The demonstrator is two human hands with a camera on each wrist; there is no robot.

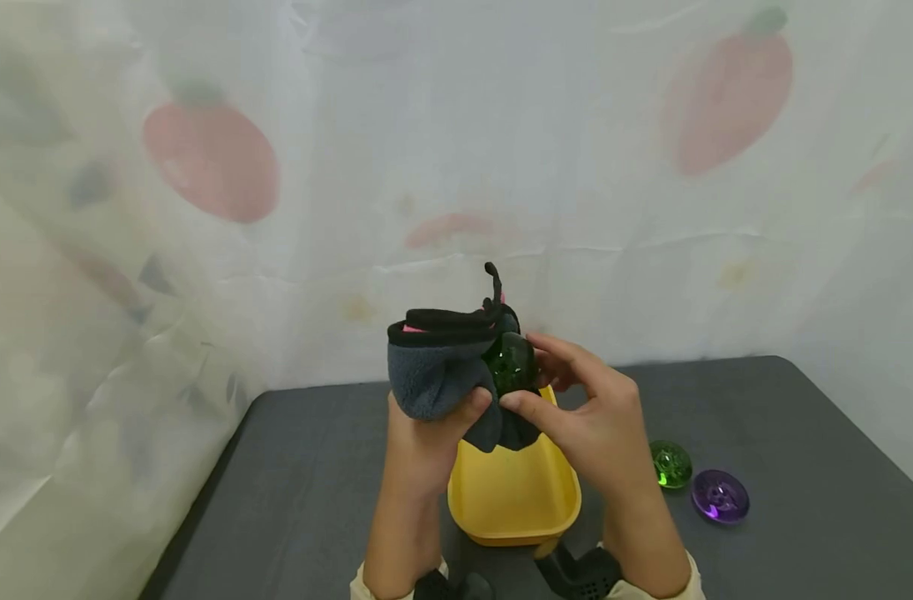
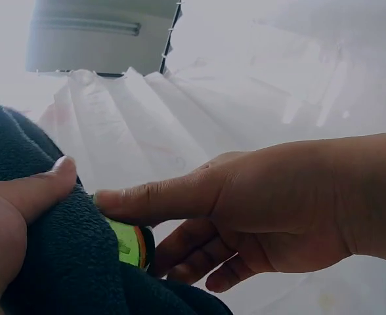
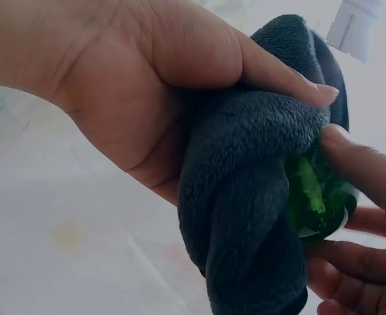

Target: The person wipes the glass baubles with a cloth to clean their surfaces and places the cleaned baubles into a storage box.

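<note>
Dark table [image 1: 801, 433], fruit-print curtain [image 1: 202, 158] behind, and we're right on the grip: our left hand [image 1: 419, 442] bunches the cloth [image 1: 434, 375], thumb clamped over the fleece, so it wraps one face of the green disc [image 1: 511, 363]. Our right hand [image 1: 591, 425] pinches that disc by its rim, thumb against fingers, holding it steady against the cloth. Directly beneath sits the yellow tub [image 1: 512, 500]; off to the right lie a green gem [image 1: 670, 463] and a purple one [image 1: 719, 496].

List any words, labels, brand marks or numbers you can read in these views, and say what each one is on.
None: no readable text in any view.
Grey cloth: plain fleece, no label showing.
Green glass piece: no marking.
Yellow tub: blank.
Backdrop sheet: only blurred fruit prints.
</note>
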